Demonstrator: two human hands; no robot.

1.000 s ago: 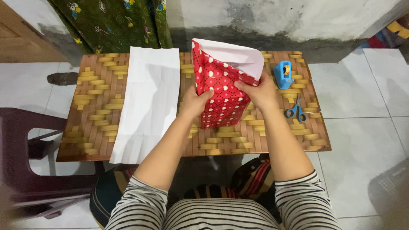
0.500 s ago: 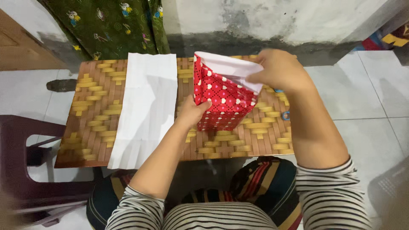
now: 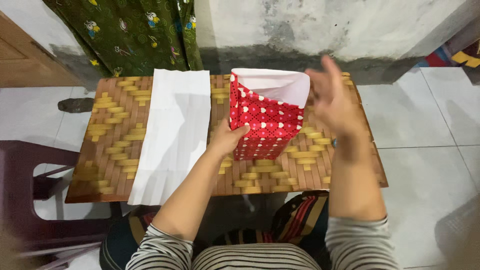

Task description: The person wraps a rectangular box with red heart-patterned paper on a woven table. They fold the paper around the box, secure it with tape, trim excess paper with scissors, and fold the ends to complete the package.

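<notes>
Since prev. frame: right hand had come off the top edge of the bag and lifted clear to its right side; bag itself unchanged in place, left hand kept its hold.

L to R, head view:
- Dark plastic chair at far left edge, on white floor tiles.
- Low table w/ woven-bamboo-pattern top. Long white paper sheet, creased lengthwise, lay across table from back edge to front, its near end overhanging the front edge.
- Left hand was closed on lower left side of the red gift-paper bag; thumb on the front face, other fingers hidden behind. Firm pinch, by the look of it.
- Bag stood upright near table centre, just right of white sheet w/o touching it. Red w/ small white hearts + dots; mouth open at top, white inside showing.
- Right hand was open, fingers spread and raised, motion-blurred, holding nothing. Hovered just beside bag's upper right corner; contact: cannot tell, looked apart.
- Small bit of blue peeked out beside right wrist; too hidden to ID.

Behind table: green patterned cloth at left, grey stained wall at right.
</notes>
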